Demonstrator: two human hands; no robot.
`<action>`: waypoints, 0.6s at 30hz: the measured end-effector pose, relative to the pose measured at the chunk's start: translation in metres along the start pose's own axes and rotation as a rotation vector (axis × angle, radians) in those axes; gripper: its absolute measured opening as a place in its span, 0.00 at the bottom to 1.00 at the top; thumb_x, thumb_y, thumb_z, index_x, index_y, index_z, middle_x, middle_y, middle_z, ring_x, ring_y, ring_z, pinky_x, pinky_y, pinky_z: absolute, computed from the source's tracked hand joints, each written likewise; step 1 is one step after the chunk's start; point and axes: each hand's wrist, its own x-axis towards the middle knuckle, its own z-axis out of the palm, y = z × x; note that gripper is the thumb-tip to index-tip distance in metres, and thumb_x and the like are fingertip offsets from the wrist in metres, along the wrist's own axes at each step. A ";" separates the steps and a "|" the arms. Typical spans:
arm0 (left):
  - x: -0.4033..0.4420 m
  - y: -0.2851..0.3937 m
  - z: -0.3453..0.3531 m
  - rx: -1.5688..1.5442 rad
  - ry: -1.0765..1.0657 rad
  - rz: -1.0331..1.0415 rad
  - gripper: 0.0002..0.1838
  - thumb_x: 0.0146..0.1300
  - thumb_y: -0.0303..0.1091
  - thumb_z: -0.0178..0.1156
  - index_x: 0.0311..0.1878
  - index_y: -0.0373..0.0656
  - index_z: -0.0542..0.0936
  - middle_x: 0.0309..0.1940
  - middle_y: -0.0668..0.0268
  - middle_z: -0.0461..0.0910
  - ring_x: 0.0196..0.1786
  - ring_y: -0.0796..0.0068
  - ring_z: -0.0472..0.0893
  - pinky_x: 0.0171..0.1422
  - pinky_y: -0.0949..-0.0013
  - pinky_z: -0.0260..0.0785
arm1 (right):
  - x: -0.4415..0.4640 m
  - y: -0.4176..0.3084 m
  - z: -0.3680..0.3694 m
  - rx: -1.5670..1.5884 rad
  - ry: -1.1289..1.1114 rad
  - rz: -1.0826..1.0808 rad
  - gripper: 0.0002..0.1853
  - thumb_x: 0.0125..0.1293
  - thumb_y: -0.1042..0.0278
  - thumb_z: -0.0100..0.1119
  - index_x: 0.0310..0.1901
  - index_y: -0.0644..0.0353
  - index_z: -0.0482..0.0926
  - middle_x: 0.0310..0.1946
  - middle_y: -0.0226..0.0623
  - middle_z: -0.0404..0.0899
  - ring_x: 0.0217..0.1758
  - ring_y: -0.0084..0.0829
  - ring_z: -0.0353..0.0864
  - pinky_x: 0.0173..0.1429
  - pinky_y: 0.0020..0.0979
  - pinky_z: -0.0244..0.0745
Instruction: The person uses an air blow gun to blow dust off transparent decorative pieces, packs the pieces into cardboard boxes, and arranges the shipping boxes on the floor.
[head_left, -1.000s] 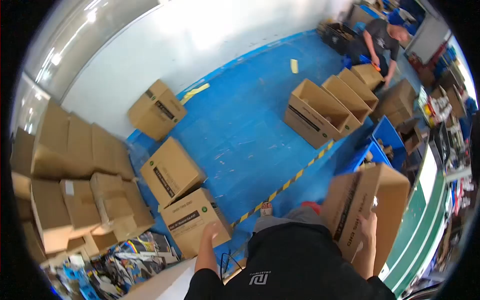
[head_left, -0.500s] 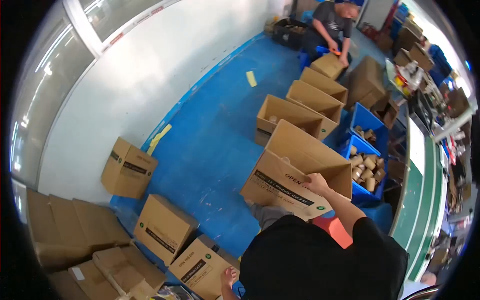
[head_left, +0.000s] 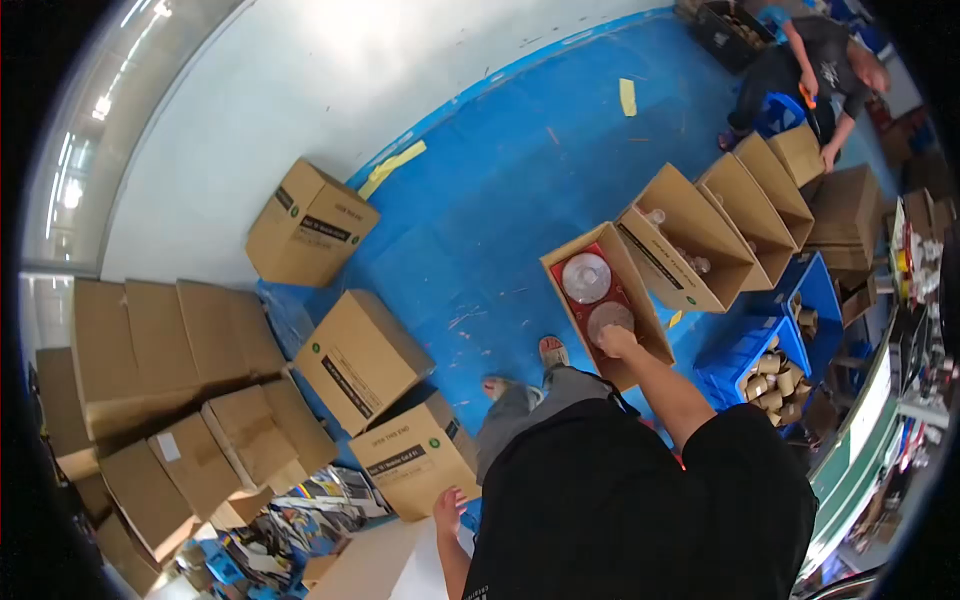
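Observation:
My right hand (head_left: 618, 341) reaches into an open carton (head_left: 652, 345) on the floor, its fingers at a clear round item (head_left: 611, 322). Its fingertips are partly hidden, so its grip cannot be made out. Another clear round item (head_left: 586, 278) lies beside it, over a red layer inside the carton. My left hand (head_left: 449, 509) is held low at the left with its fingers apart, holding nothing, near a closed carton (head_left: 418, 455).
Open cartons (head_left: 690, 240) stand in a row toward the upper right. Blue bins (head_left: 725, 365) hold cardboard tubes. A co-worker (head_left: 825, 75) sits by a small carton (head_left: 797, 153). Closed cartons (head_left: 345, 350) and stacked boxes (head_left: 150, 350) stand at the left.
The carton that my right hand held by its side is now on the floor beside the row, and that hand has moved inside it. My left hand's fingers are spread apart.

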 end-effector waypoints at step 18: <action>0.132 -0.075 0.015 -0.559 -0.148 -0.099 0.21 0.69 0.49 0.55 0.56 0.45 0.77 0.41 0.65 0.83 0.37 0.73 0.81 0.36 0.68 0.73 | 0.023 -0.123 -0.058 0.344 -0.256 -0.126 0.12 0.70 0.64 0.54 0.46 0.62 0.81 0.32 0.35 0.83 0.28 0.26 0.80 0.27 0.29 0.75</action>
